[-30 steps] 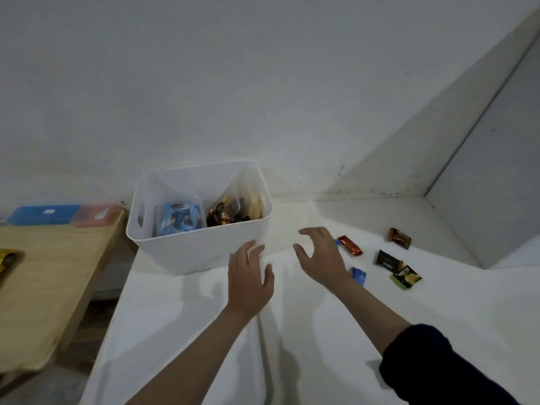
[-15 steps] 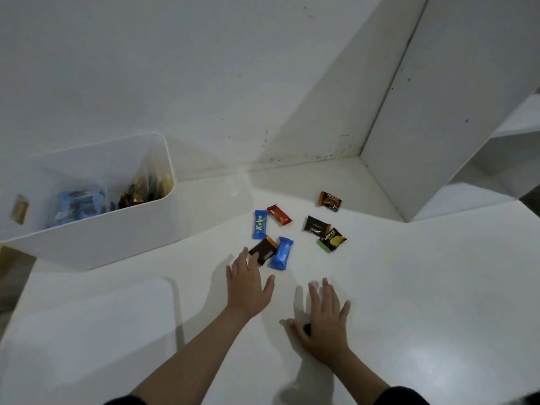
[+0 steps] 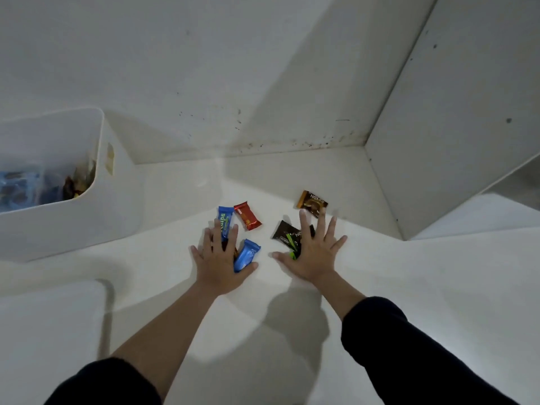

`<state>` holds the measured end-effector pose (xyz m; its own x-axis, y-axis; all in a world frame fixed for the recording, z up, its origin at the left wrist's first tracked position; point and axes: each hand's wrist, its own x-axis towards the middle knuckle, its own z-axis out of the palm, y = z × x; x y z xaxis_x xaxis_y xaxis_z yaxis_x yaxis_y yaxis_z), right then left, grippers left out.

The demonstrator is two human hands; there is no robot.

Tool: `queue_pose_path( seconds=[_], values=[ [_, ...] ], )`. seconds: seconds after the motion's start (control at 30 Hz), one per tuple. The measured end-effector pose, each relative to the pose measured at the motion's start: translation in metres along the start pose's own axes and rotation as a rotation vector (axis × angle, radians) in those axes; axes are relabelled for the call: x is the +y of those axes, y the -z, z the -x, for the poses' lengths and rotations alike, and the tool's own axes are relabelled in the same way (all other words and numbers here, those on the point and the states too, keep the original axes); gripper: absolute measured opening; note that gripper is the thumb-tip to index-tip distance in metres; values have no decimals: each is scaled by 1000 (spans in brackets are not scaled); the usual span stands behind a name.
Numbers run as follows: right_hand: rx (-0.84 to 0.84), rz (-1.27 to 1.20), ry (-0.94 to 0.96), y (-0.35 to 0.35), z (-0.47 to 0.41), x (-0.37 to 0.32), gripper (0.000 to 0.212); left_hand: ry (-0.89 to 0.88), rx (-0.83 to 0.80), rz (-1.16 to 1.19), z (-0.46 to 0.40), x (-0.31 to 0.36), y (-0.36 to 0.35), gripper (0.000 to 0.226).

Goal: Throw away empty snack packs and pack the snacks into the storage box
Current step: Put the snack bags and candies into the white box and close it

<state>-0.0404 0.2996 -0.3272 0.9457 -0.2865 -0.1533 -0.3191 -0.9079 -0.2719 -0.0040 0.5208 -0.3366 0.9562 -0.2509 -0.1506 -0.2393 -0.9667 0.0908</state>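
Note:
Small snack packs lie on the white counter (image 3: 409, 287). My left hand (image 3: 220, 261) is spread flat over a blue pack with green lettering (image 3: 225, 219) and the edge of a second blue pack (image 3: 246, 255); a dark pack is mostly hidden under the palm. A red pack (image 3: 247, 215) lies just beyond its fingers. My right hand (image 3: 314, 252) rests fingers apart on a dark brown pack (image 3: 285, 232) and a black-green pack (image 3: 294, 250). An orange-brown pack (image 3: 312, 202) lies past its fingertips. The white storage box (image 3: 73, 220), holding snacks, stands at the left.
A stained white wall runs behind the counter. A white upright panel (image 3: 453, 127) closes off the right side, with a lower shelf surface (image 3: 482, 211) beyond it. A white rounded surface (image 3: 52, 317) sits at the near left.
The view has swung right and down from the box to the packs. Both hands have moved forward from the near counter onto the snack packs, fingers spread.

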Motion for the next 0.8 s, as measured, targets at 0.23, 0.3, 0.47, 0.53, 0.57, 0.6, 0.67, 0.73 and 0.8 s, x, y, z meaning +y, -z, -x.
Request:
queue_pose_path(
  seconds=[0.23,0.3,0.47,0.53,0.57,0.6,0.67,0.73,0.8],
  values=[
    [-90,40,146,12,-58,8,101,-272,75,-170,-36,-9,6,93],
    [-7,37,154,8,-56,8,86,-309,71,-177,-42,-9,7,90],
    [282,-62,208,-3,-41,6,47,-283,160,0,-40,0,6,62],
    [321,-107,198,-6,-35,4,41,-294,226,26,-39,1,5,52],
    [324,-127,188,-9,-31,4,40,-295,250,36,-38,1,6,49],
    [323,-142,177,-10,-27,3,39,-294,266,45,-38,1,6,47],
    [323,-150,155,-13,-19,3,38,-287,285,54,-36,1,7,44],
    [328,-147,152,-14,-11,4,38,-276,312,35,-34,1,6,43],
    [319,-139,149,-14,-3,5,40,-240,337,7,-31,2,6,46]
  ],
)
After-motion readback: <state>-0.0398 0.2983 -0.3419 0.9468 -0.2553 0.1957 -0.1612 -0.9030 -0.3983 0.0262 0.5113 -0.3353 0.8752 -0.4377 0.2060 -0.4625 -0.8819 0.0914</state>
